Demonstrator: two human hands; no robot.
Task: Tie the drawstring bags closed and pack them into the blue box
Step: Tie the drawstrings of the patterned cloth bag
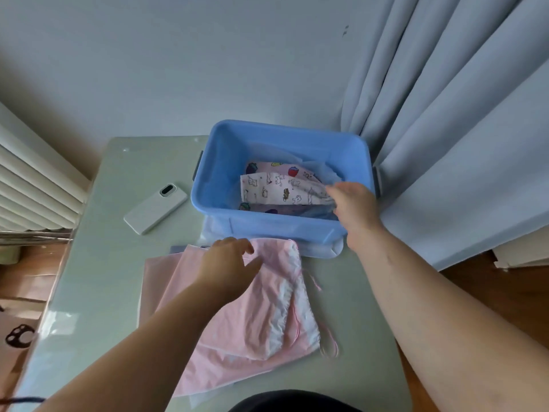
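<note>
A pale blue curtain hangs at the right, its folds reaching down beside the table, a grey-green glossy top set against the wall. The blue box stands at the table's far right part, open, with its right end touching the curtain. On the table just in front of the box lies a stack of pink bags, flat and overlapping, their gathered white mouths turned to the right and still loose. Inside the box lies a white bag printed with small animals, on top of a bag with a fruit print. A white phone lies face down to the left of the box.

The right hand reaches over the box's near right corner and meets the right end of the white bag; blur hides whether it pinches the cloth. The left hand hovers over or rests on the top pink bag, fingers loosely bent and slightly spread, thumb pointing right, holding nothing. Thin pink cords trail off the bags' mouths onto the table.
</note>
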